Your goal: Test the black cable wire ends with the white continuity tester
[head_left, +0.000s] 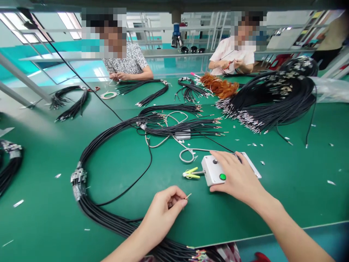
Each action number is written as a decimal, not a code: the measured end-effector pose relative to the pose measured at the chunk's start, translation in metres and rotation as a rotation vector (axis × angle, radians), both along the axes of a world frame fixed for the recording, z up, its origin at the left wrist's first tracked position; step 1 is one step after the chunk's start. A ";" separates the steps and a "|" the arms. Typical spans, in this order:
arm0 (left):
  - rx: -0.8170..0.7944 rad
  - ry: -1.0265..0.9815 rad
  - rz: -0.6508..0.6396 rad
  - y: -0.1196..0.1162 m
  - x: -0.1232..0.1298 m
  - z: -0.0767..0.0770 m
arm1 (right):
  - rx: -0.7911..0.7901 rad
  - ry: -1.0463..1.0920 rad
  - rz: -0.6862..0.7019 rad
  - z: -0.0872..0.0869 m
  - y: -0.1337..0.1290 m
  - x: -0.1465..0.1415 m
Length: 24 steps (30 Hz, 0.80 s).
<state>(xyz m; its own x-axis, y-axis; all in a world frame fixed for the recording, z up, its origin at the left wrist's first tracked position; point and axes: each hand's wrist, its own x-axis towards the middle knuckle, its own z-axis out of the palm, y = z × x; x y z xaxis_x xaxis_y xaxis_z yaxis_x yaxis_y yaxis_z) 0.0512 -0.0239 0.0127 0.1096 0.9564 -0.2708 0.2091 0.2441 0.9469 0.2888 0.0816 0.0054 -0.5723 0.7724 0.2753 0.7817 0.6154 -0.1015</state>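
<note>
- We are pinching a thin wire (188,195) in our left hand (166,208), thumb and forefinger pressing together, the other fingers curling in; its pale tip is sticking out over the green table (163,167).
- We are grasping a white box (211,169) with our right hand (238,176), fingers spreading over its top and far edge, thumb bracing the near side.
- The box is lying on the table ahead and to the right of the wire, showing a green button (223,177) and a black knob (215,161) — a yellow clip (191,173) is pointing left from its short metal rod.
- We are keeping our left forearm over a black bundle (94,145) that is curving across the table, clear wrap (79,183) binding it at the left, coloured ends (201,254) fanning out at the bottom edge.
- A grey cord (187,156) is looping just beyond the clip, running in among black cables.
- We are facing two co-workers across the table: one in a patterned shirt (125,60), one in a white shirt (231,54) — both are working with their hands.
- A large cable pile (275,98) is sitting at the far right, beside an orange bunch (219,85).
</note>
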 end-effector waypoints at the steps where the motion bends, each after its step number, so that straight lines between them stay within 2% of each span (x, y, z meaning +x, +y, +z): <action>1: -0.017 -0.030 0.019 0.001 -0.001 0.001 | 0.001 0.008 -0.007 0.000 -0.002 0.002; 4: -0.040 -0.104 0.061 0.002 -0.003 0.004 | -0.002 0.091 -0.028 0.003 -0.013 0.000; 7: -0.048 -0.129 0.085 0.002 -0.003 0.005 | -0.096 0.351 -0.027 0.007 -0.037 -0.020; 9: -0.045 -0.132 0.111 0.001 -0.001 0.004 | -0.309 0.658 -0.027 0.008 -0.054 -0.040; 13: 0.010 -0.120 0.156 -0.001 0.002 0.003 | -0.954 1.138 -0.104 0.002 -0.071 -0.075; 15: 0.024 -0.133 0.155 -0.003 0.003 0.002 | -1.152 1.312 -0.126 -0.004 -0.073 -0.084; 19: 0.038 -0.151 0.208 -0.005 0.002 0.000 | -1.373 1.492 -0.196 -0.018 -0.080 -0.089; 24: 0.068 -0.139 0.247 -0.007 0.004 -0.003 | -1.449 1.590 -0.237 -0.022 -0.089 -0.084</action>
